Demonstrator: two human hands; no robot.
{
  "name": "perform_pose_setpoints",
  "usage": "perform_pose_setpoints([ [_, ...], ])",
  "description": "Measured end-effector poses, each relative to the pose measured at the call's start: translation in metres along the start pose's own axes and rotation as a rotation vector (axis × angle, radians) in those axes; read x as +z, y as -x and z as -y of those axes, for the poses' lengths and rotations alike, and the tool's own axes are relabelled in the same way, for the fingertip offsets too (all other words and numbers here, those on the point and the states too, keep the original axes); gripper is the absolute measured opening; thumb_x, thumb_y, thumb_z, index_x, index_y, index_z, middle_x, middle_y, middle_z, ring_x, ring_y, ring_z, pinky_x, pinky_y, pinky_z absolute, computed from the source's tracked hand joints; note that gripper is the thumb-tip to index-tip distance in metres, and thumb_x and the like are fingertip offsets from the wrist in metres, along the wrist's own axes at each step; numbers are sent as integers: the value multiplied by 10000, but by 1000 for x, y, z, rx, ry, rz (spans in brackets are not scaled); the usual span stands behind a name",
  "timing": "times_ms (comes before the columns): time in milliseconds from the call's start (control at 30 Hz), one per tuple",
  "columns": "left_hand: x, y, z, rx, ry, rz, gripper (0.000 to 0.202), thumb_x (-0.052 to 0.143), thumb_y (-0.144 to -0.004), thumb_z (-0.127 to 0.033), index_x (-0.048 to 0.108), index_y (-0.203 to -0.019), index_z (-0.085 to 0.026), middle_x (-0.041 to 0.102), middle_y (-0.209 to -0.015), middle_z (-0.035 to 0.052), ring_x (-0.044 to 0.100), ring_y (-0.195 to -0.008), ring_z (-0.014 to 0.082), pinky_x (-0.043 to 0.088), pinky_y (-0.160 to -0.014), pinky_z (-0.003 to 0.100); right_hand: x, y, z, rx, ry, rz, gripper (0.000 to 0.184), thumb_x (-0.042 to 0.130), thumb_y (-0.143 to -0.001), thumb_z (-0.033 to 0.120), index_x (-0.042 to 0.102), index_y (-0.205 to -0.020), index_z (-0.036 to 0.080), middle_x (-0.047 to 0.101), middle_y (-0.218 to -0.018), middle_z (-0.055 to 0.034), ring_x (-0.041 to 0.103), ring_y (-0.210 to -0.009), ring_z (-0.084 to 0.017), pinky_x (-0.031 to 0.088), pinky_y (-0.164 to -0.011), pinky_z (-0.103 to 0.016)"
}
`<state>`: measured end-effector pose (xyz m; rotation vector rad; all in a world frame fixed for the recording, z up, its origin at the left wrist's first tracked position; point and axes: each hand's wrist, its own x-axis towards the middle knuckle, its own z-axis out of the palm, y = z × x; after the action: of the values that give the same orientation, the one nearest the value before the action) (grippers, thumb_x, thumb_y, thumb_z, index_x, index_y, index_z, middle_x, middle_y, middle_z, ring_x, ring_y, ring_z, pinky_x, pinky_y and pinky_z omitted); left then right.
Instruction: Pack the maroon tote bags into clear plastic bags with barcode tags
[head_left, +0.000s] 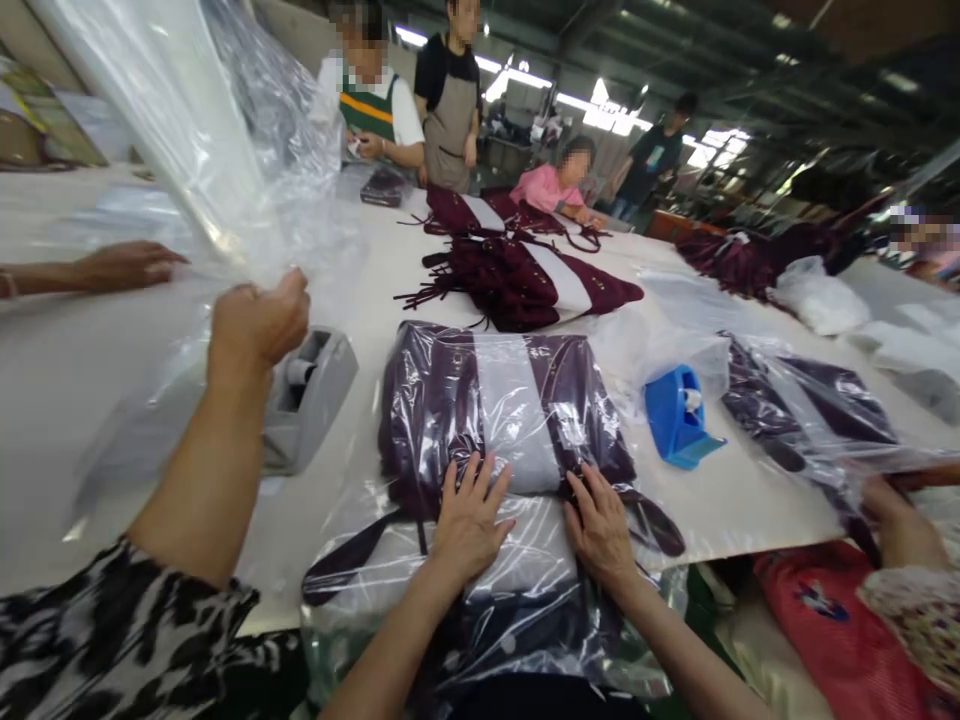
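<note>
While a co-worker at the left holds up a crumpled clear plastic sheet in one closed fist, a grey tape dispenser stands just beside that arm on the pale table. Farther back lie fringed maroon pieces with pale bands, and people are at the far side. A blue dispenser sits to the right, near another wrapped bundle with a neighbour's hand at its near end. In the near middle is a dark maroon bundle inside a clear bag, which reaches past the table edge. The left hand and right hand rest on it, fingers extended and loosely spread, clasping nothing; film lies between fingertips and fabric.
</note>
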<state>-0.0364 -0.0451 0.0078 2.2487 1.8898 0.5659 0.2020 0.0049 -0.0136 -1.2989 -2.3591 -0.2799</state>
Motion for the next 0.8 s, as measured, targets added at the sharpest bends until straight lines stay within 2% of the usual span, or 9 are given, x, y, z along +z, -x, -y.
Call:
perform_pose_setpoints([
  [133, 4, 0, 0, 14, 88, -56, 639, 548, -830, -422, 319, -1398, -239, 284, -1486, 64, 205, -1379, 279, 137, -1125, 549, 2, 1, -2, -26, 14, -35, 461, 465, -883, 260, 412, -1332, 172, 385, -1405, -136, 340, -1310, -282, 347, -1029, -473],
  [233, 0, 2, 6, 11, 236, -150, 547, 545, -841, -349, 409, -1341, -174, 436, -1395, 99, 330, -1328, 267, 221, -1114, 539, 2, 0, -1, -33, 9, -52, 451, 479, -876, 245, 432, -1316, 160, 397, -1396, -146, 345, -1307, -285, 344, -1031, -471],
  [333, -17, 13, 22, -102, 393, -321, 413, 506, -872, -309, 488, -1264, -179, 555, -1279, 91, 473, -1227, 212, 383, -1055, 435, -1, -1, 1, -5, -52, -42, 435, 481, -875, 243, 454, -1303, 170, 413, -1387, -137, 352, -1304, -278, 340, -1036, -470],
  [433, -38, 34, 42, -219, 302, -471, 370, 508, -876, -295, 514, -1226, -176, 582, -1227, 98, 503, -1191, 209, 433, -1014, 410, -9, -4, 0, 70, -209, -6, 405, 470, -883, 284, 486, -1278, 195, 443, -1367, -116, 388, -1283, -262, 349, -1035, -474],
  [500, -45, 51, 53, -199, 149, -442, 385, 511, -872, -278, 501, -1239, -163, 577, -1226, 115, 479, -1211, 237, 419, -1018, 455, -16, -6, -4, 139, -362, 31, 390, 469, -884, 331, 513, -1249, 202, 466, -1348, -110, 421, -1259, -254, 363, -1030, -475],
  [600, -45, 74, 60, -106, -17, -263, 423, 499, -870, -253, 463, -1282, -165, 509, -1317, 123, 387, -1287, 277, 387, -1029, 509, -25, -6, -13, 228, -545, 93, 388, 465, -882, 365, 528, -1225, 195, 485, -1330, -111, 446, -1240, -242, 376, -1032, -467],
  [667, -44, 85, 60, -90, -61, -195, 446, 491, -873, -253, 435, -1308, -171, 469, -1357, 121, 348, -1313, 283, 384, -1034, 507, -29, -5, -16, 263, -576, 87, 370, 467, -883, 353, 540, -1205, 187, 494, -1320, -114, 464, -1223, -236, 388, -1026, -459],
  [800, -53, 84, 58, -151, -101, -269, 481, 484, -883, -276, 392, -1337, -147, 487, -1327, 143, 372, -1298, 267, 392, -1037, 474, -37, -8, -10, 209, -485, -69, 334, 489, -876, 290, 553, -1181, 169, 515, -1292, -124, 469, -1215, -234, 386, -1028, -450],
])
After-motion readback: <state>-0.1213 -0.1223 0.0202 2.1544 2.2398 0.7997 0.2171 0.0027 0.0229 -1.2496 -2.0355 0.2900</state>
